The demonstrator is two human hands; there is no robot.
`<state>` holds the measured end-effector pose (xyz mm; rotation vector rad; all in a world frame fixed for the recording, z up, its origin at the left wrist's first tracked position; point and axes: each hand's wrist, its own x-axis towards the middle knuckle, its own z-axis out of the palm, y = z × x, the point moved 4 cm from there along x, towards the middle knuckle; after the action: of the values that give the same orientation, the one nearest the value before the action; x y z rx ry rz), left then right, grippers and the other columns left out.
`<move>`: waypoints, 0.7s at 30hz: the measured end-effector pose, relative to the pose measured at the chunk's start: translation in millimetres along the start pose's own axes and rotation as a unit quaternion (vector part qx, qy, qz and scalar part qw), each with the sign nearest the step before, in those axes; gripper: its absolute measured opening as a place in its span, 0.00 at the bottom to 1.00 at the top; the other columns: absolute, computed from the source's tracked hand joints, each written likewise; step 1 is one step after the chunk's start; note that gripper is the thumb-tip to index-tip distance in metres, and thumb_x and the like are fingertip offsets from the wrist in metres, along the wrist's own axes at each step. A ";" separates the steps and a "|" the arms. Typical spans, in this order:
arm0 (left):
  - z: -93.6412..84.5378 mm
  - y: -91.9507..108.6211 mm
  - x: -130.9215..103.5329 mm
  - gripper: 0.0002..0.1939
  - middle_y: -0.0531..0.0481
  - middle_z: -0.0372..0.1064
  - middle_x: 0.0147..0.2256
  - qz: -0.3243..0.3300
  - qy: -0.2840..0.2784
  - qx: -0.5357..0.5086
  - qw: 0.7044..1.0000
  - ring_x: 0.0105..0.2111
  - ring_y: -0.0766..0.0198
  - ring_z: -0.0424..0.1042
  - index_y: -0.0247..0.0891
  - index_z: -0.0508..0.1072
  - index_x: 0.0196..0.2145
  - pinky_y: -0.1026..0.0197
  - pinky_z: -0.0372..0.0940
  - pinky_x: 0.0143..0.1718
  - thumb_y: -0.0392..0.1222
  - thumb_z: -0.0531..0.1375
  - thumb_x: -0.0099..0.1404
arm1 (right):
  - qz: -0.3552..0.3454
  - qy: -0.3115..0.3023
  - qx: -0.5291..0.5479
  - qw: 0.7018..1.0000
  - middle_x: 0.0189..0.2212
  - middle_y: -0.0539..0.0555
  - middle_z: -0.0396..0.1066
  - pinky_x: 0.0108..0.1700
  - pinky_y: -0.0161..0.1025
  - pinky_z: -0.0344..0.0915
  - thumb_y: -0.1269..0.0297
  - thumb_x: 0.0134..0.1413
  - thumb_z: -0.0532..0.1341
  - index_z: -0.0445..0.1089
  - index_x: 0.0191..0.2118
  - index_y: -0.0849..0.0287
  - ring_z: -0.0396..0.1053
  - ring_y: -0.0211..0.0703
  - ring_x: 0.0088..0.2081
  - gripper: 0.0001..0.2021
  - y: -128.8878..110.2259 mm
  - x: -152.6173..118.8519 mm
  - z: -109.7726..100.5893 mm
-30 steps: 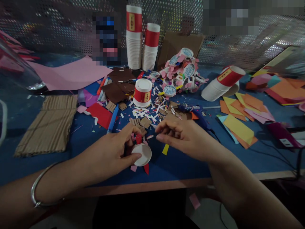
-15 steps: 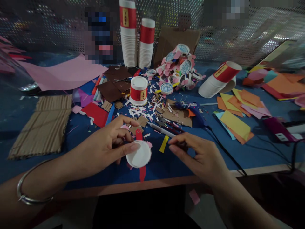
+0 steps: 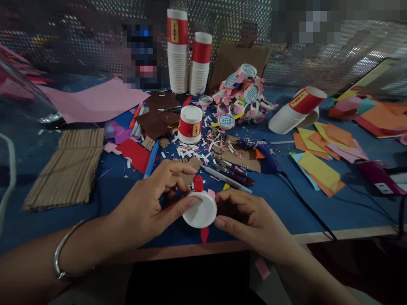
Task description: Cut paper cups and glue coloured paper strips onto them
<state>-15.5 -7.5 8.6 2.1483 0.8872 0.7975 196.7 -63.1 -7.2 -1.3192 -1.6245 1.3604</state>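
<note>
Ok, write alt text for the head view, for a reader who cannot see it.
Both hands hold a small white paper cup with red and pink paper strips stuck to it, left hand and right hand on either side, above a blue table littered with paper scraps. Behind stand stacked red-banded white paper cups and a cardboard sheet.

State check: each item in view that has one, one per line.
Left hand: gripping the white cup.
Right hand: fingers on the cup's other side.
White cup: held off the table, on its side, red strips stuck on.
Red cup: upside down.
Cup stacks: upright.
Third stack: lying on its side.
Scissors: closed, flat on the table.
</note>
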 end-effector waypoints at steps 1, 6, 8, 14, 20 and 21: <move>-0.3 0.0 -0.4 0.07 0.47 0.75 0.50 0.009 0.009 0.011 1.000 0.37 0.67 0.80 0.41 0.71 0.44 0.66 0.75 0.34 0.45 0.63 0.74 | 0.001 0.001 -0.003 1.000 0.36 0.50 0.77 0.37 0.34 0.68 0.56 0.63 0.69 0.76 0.41 0.56 0.73 0.39 0.36 0.09 0.0 0.0 0.6; -1.8 2.5 1.0 0.06 0.50 0.75 0.50 0.024 0.025 0.015 0.999 0.38 0.69 0.80 0.42 0.70 0.43 0.67 0.74 0.36 0.44 0.64 0.74 | 0.015 0.016 0.034 0.999 0.31 0.48 0.73 0.30 0.32 0.63 0.55 0.64 0.68 0.75 0.40 0.56 0.67 0.34 0.29 0.10 2.8 0.6 -0.1; -1.2 2.0 2.2 0.07 0.50 0.76 0.48 0.001 0.005 0.000 1.000 0.39 0.67 0.81 0.41 0.70 0.43 0.67 0.75 0.37 0.45 0.64 0.74 | 0.018 0.015 0.059 0.998 0.30 0.47 0.72 0.28 0.31 0.62 0.54 0.65 0.67 0.75 0.40 0.57 0.65 0.33 0.27 0.11 4.6 1.0 -0.3; 5.0 -1.9 5.6 0.18 0.53 0.79 0.36 -0.115 -0.052 -0.123 0.984 0.33 0.66 0.81 0.40 0.67 0.52 0.66 0.73 0.33 0.51 0.65 0.72 | 0.040 0.016 0.093 0.995 0.29 0.47 0.70 0.27 0.30 0.62 0.58 0.60 0.72 0.74 0.38 0.58 0.64 0.31 0.26 0.10 10.1 1.1 0.7; 9.4 -3.7 7.7 0.20 0.55 0.77 0.32 -0.154 -0.090 -0.176 0.968 0.30 0.66 0.78 0.40 0.64 0.53 0.65 0.70 0.31 0.52 0.64 0.73 | 0.041 0.041 0.094 0.994 0.26 0.46 0.70 0.26 0.30 0.61 0.60 0.60 0.70 0.74 0.37 0.58 0.63 0.31 0.24 0.08 9.4 0.4 -1.8; 8.7 -3.9 7.3 0.20 0.55 0.77 0.32 -0.154 -0.095 -0.161 0.970 0.30 0.66 0.78 0.40 0.64 0.54 0.65 0.69 0.30 0.52 0.64 0.73 | 0.034 0.048 0.075 0.995 0.26 0.46 0.70 0.26 0.30 0.60 0.60 0.61 0.69 0.75 0.37 0.57 0.63 0.31 0.25 0.08 8.3 0.0 -2.4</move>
<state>-6.2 -2.9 2.5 1.7179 0.8942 0.5280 201.3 -62.6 -14.5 -1.3390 -1.3976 1.4073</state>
